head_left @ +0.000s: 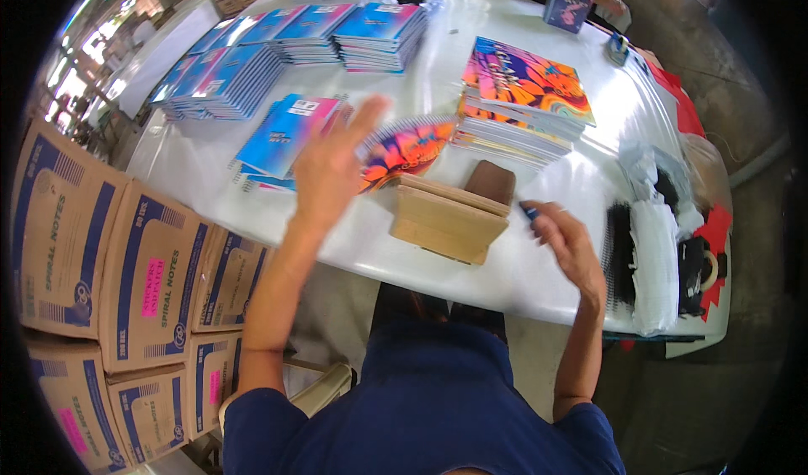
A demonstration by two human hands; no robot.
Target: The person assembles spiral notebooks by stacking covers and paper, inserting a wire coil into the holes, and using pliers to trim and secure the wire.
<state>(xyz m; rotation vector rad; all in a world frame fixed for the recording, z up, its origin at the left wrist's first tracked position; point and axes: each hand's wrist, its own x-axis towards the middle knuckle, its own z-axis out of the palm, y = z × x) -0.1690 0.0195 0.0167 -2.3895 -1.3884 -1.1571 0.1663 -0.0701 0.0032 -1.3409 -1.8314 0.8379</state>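
My left hand (332,159) is over the table, blurred, its fingers stretched out, and nothing shows in it. Beneath and beside it lie a small pile of blue and pink spiral notebooks (282,138) and an orange and purple spiral notebook (412,151). My right hand (568,244) is closed around a small dark blue object (528,212), mostly hidden by the fingers. Between my hands, near the front edge, stands a folded cardboard piece (450,222) with a brown block (491,182) behind it. Past them rises a stack of colourful spiral notebooks (530,84).
Stacks of blue notebooks (379,33) line the table's far left. Cardboard cartons (156,273) are piled at my left. Black wire coils (620,252) and a white wrapped bundle (655,265) lie at the right edge. A dark box (568,8) stands at the far right.
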